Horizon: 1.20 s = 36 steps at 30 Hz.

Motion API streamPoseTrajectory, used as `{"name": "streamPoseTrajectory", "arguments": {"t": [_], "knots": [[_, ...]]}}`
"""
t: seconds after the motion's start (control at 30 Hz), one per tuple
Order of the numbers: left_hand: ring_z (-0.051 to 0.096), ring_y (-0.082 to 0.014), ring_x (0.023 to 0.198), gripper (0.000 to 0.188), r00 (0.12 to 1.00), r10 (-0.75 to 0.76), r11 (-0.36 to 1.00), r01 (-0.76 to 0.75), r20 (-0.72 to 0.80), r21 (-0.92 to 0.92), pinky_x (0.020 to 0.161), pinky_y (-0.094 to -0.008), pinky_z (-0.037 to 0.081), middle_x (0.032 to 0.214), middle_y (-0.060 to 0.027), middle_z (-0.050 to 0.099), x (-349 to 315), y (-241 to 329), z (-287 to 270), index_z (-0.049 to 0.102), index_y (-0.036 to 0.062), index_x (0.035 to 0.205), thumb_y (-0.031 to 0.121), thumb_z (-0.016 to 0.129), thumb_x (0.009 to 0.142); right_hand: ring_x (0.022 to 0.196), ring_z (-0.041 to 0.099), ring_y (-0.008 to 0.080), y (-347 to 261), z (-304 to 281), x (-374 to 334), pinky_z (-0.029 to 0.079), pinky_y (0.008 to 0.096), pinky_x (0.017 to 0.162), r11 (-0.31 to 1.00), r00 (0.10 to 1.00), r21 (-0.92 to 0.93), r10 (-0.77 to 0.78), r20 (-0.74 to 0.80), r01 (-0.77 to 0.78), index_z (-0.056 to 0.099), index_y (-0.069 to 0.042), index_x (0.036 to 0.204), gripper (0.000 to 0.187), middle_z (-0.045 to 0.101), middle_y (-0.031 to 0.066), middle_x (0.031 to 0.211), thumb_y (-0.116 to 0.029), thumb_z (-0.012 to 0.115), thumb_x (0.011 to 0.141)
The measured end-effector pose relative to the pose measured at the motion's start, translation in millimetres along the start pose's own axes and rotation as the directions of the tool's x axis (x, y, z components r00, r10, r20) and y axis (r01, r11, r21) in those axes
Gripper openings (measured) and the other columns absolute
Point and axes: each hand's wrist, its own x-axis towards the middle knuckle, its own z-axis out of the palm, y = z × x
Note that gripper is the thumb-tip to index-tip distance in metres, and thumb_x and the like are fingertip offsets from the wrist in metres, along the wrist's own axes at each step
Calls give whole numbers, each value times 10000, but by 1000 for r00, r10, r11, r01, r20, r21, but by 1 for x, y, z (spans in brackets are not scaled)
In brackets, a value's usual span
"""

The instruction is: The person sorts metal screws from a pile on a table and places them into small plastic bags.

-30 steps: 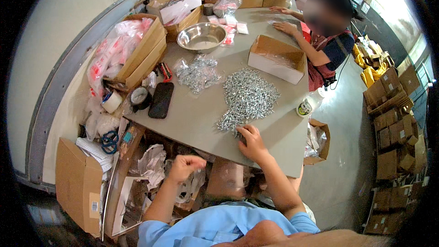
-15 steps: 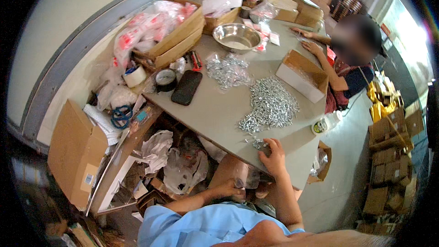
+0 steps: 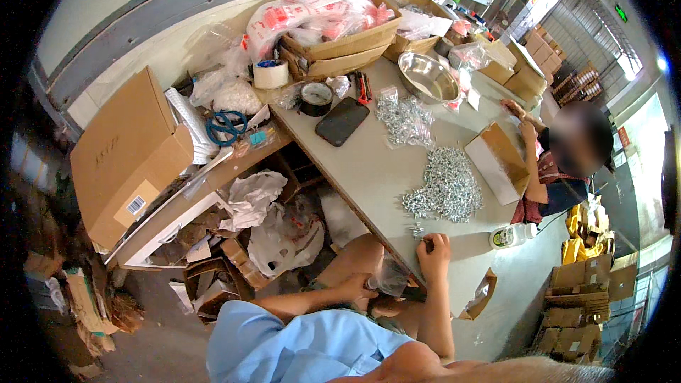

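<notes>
A heap of small silver screws lies on the grey table, with a few strays at its near end. Just in front of those strays is my right hand, its fingers curled in at the tabletop; what they hold, if anything, is hidden. Below the table's edge, over my lap, my left hand grips a clear plastic bag by its top. Beyond the heap, a clear bag of similar metal pieces lies flat.
A steel bowl, a black phone and a tape roll stand farther back. At right are an open carton, a white bottle and a co-worker. Crumpled plastic fills the space under the left edge.
My view has turned left, so the scene sits farther right. The right hand's fingers, spread over a few loose screws before, are now curled and drawn back. My left hand keeps the bag.
</notes>
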Motion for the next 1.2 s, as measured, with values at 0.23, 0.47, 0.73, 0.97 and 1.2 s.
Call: {"name": "streamPoseTrajectory", "arguments": {"t": [0.23, 0.47, 0.73, 0.97, 1.2], "knots": [[583, -187, 798, 351, 990, 108, 994, -111, -88, -23, 715, -337, 465, 878, -93, 660, -5, 11, -2, 621, 33, 988, 310, 720, 797, 734, 609, 287, -18, -27, -21, 489, 361, 675, 989, 911, 88, 76, 405, -122, 637, 0, 875, 183, 612, 141, 833, -78, 668, 713], [583, -271, 705, 462, 941, 273, 954, -291, -200, -67, 648, -361, 453, 798, -183, 606, 3, -22, 11, 595, -39, 976, 325, 740, 732, 672, 608, 213, -13, -21, 18, 489, 317, 621, 978, 974, 171, 79, 211, -116, 655, -9, 878, 138, 612, 117, 815, -93, 653, 769], [571, -254, 678, 393, 953, 222, 969, -239, -206, -63, 626, -365, 448, 753, -161, 581, 1, -24, 13, 588, -14, 913, 306, 732, 735, 675, 602, 178, -8, 8, 42, 483, 300, 621, 993, 975, 82, 67, 214, -87, 654, 10, 842, 172, 614, 112, 822, -111, 686, 724], [556, -215, 657, 352, 970, 175, 982, -185, -168, -49, 598, -347, 440, 759, -139, 585, -5, -5, 5, 596, 2, 918, 268, 736, 734, 679, 597, 231, 3, 0, 38, 485, 348, 653, 980, 971, 77, 167, 169, -182, 668, 1, 835, 164, 631, 123, 752, -130, 675, 736], [530, -186, 630, 308, 960, 218, 972, -231, -176, -53, 584, -324, 433, 751, -108, 583, -6, -2, 5, 608, 19, 926, 227, 740, 741, 704, 515, 64, 15, -8, 36, 437, 239, 615, 722, 861, 470, 415, 292, -508, 663, -9, 933, 169, 571, -5, 783, -130, 619, 824]]}}
